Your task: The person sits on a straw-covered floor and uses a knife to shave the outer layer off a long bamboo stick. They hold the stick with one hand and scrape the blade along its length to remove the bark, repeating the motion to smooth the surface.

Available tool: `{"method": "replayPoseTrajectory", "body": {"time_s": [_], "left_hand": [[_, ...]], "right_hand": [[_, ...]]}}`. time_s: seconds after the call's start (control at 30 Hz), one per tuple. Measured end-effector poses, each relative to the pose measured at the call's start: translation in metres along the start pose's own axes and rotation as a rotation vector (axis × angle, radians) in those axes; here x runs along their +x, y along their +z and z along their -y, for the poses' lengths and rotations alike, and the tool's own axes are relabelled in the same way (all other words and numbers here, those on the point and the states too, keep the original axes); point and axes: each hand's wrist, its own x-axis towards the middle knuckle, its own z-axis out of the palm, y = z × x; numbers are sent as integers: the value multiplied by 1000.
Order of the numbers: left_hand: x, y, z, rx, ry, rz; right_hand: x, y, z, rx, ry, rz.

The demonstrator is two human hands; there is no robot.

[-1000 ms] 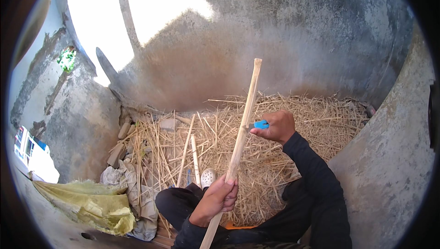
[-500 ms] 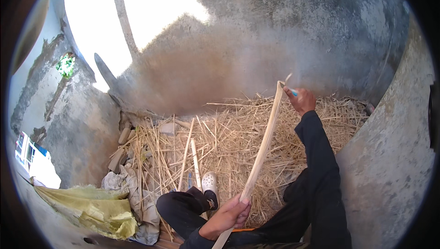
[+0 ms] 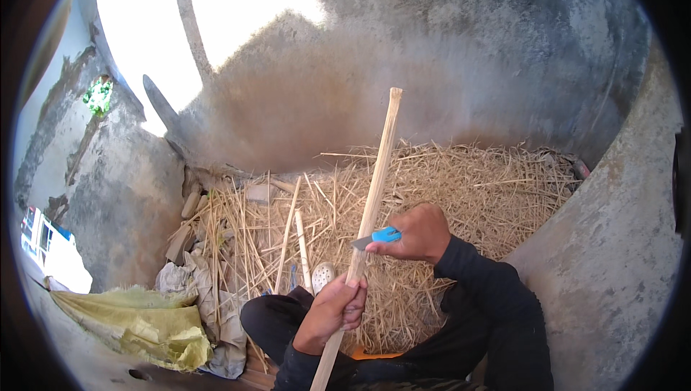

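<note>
My left hand point(image 3: 334, 313) is wrapped round the lower part of a long, pale wooden strip point(image 3: 378, 175), possibly bamboo, which slants up and away from me. In my right hand point(image 3: 419, 234) is a utility knife point(image 3: 385, 235) with a blue handle. Its grey blade lies against the right edge of the strip, a little above my left fist. The strip's far end stands in front of the wall and looks slightly flared. My right thumb is pressed close behind the blade, beside the wood.
Shavings and thin strips point(image 3: 461, 196) cover the floor ahead. Two pale sticks point(image 3: 301, 247) lean near my clog point(image 3: 323, 276). A yellowish sack point(image 3: 137, 326) and greyish cloth point(image 3: 229, 340) lie at left. Concrete walls point(image 3: 446, 52) stand ahead and to the right.
My right hand has brought the knife from the strip's far end down toward my left hand. The curl of wood at the far end no longer shows. The strip now stands more upright, further left.
</note>
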Motion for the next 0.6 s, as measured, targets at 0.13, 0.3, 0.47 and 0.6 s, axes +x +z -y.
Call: {"method": "replayPoseTrajectory", "body": {"time_s": [0.13,0.3,0.47,0.6], "left_hand": [[-1,-4,-3,23,14,-19],[-3,0,-2,26,34,-3],[-3,1,-1,76,24,-13],[-4,5,-2,85,8,-26]], "right_hand": [[10,12,-21,-78,12,-87],[10,14,1,-23,-97,-122],[19,22,-32,-113,-17,-140],[24,22,-48,-115,-43,-221]]}}
